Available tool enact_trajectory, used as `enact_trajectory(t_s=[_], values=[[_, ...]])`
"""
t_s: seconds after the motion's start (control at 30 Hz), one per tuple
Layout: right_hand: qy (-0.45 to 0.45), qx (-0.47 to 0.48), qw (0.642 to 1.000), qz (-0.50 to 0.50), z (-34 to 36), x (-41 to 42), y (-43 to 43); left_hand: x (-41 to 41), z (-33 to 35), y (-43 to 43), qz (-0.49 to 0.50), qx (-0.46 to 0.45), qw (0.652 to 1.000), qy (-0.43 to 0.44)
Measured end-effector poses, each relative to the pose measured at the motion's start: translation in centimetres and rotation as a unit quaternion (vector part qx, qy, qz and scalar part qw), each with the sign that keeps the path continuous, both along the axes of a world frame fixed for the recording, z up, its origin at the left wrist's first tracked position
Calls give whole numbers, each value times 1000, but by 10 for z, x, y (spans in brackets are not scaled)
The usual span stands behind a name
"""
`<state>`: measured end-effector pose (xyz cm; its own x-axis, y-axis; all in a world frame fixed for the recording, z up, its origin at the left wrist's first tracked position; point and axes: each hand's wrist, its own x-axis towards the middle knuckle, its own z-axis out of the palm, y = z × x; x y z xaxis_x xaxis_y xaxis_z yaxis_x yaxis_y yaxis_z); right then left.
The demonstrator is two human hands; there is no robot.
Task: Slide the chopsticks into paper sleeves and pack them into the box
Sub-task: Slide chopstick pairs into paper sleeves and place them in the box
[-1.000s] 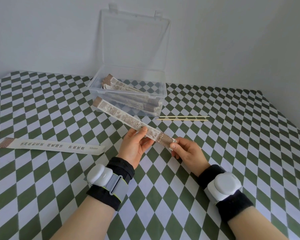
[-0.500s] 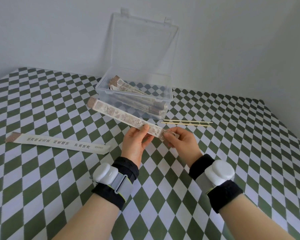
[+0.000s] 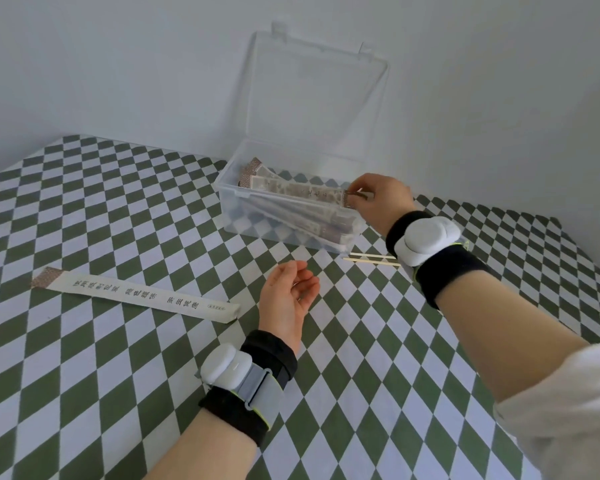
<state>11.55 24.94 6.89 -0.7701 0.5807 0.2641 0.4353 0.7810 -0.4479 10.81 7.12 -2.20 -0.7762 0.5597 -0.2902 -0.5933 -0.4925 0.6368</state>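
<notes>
Paper-sleeved chopsticks [image 3: 302, 192] | long axis left-right across clear box [image 3: 257, 225] | right hand [image 3: 383, 200] fingers [image 3: 356, 187] pinch right end | left hand [image 3: 284, 299] loose, empty

Clear glossy plastic box [image 3: 229, 202], matt printed paper sleeve [image 3: 136, 294], pale bare-wood chopsticks [image 3: 371, 259], checked cloth table cover [image 3: 118, 375].

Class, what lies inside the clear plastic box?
Several sleeved chopsticks lie stacked in the clear box; the right hand pinches the top one's end. Lower ones overlap, so their count is hidden.
</notes>
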Motion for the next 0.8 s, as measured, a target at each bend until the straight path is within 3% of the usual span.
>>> enact_trajectory(t_s=[0.13, 0.47, 0.57, 0.7, 0.8], values=[[-134, 110, 985, 21, 8, -11, 0, -2, 2, 2, -2, -2, 1000, 1], [-213, 147, 965, 34, -9, -22, -4, -8, 1, 1, 1, -12, 1000, 0], [-109, 128, 985, 37, -9, -17, -3, -11, -1, -1, 3, -12, 1000, -3], [131, 77, 988, 37, -16, 14, -23, -17, 2, 0, 7, -25, 1000, 14], [166, 31, 985, 43, -44, 47, -42, -13, 10, 6, -12, -52, 997, 56]])
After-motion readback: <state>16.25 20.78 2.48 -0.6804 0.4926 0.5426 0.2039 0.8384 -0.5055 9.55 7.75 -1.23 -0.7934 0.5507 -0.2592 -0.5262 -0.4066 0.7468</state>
